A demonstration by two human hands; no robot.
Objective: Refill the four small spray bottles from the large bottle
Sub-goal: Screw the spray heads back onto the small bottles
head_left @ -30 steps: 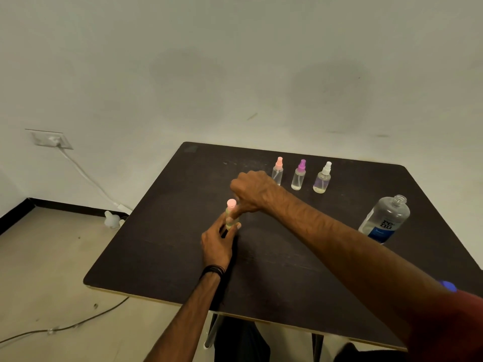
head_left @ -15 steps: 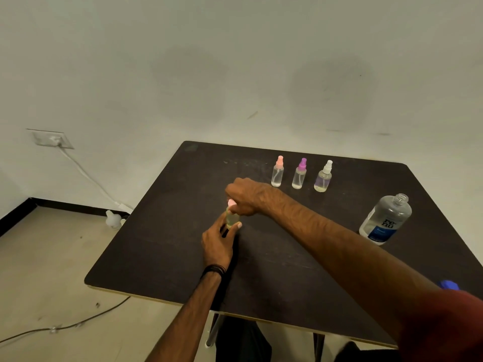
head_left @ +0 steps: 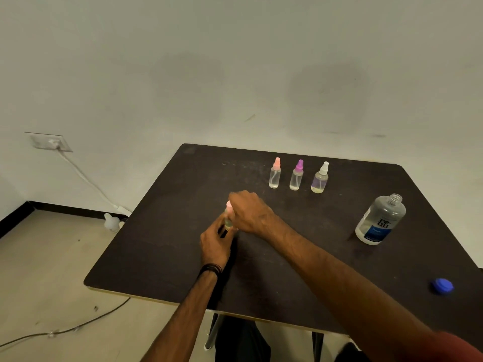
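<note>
A small spray bottle with a pink top [head_left: 229, 216] stands on the dark table [head_left: 162, 246]. My left hand [head_left: 215, 244] grips its body from below, and my right hand [head_left: 251, 211] closes on its pink spray head from the right. Three more small spray bottles stand in a row at the back: a pink-topped one [head_left: 275, 173], a purple-topped one [head_left: 297, 175] and a white-topped one [head_left: 320, 178]. The large clear bottle [head_left: 380, 220] with a blue label stands uncapped at the right. Its blue cap [head_left: 441, 286] lies near the right front edge.
The table's left and front edges drop to a beige floor with a cable [head_left: 65, 330] across it. A wall socket [head_left: 51, 142] with a white cord and a small white bottle [head_left: 111, 222] on the floor are at the left.
My right hand has come down and slightly right over the bottle's pink head, covering most of it. My left hand keeps its hold on the bottle body.
</note>
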